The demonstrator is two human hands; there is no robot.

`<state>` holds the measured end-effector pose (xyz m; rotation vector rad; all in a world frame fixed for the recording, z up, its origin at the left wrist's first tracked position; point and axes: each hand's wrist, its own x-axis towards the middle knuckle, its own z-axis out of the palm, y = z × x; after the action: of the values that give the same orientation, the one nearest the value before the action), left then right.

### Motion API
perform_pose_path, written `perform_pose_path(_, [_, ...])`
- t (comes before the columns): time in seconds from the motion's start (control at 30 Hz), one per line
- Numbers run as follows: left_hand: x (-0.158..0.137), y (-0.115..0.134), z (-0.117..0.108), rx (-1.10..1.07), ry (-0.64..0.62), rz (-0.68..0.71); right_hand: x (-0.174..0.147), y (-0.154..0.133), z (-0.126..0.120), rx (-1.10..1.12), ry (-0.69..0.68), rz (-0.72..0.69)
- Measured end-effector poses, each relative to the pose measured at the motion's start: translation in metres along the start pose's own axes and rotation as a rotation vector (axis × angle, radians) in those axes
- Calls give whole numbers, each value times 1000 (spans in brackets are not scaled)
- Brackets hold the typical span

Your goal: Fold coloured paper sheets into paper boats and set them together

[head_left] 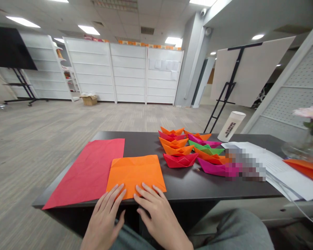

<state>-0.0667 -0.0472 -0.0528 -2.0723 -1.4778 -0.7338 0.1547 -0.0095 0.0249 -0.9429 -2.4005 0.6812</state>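
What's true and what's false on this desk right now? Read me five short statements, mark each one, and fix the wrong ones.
1. The left hand and the right hand both touch the orange paper. True.
2. The red paper lies to the right of the orange paper. False: it lies to the left.
3. The paper boats stand in two columns. True.
4. The green boat is in the left column. False: it is in the right column.
5. The white cylinder has dark lettering on it. True.
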Motion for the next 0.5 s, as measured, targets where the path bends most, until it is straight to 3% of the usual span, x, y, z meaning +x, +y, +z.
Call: perform_pose_path(0.5, [1,0,-1,0,-3,-15,-2,-1,-3,35,-17,18])
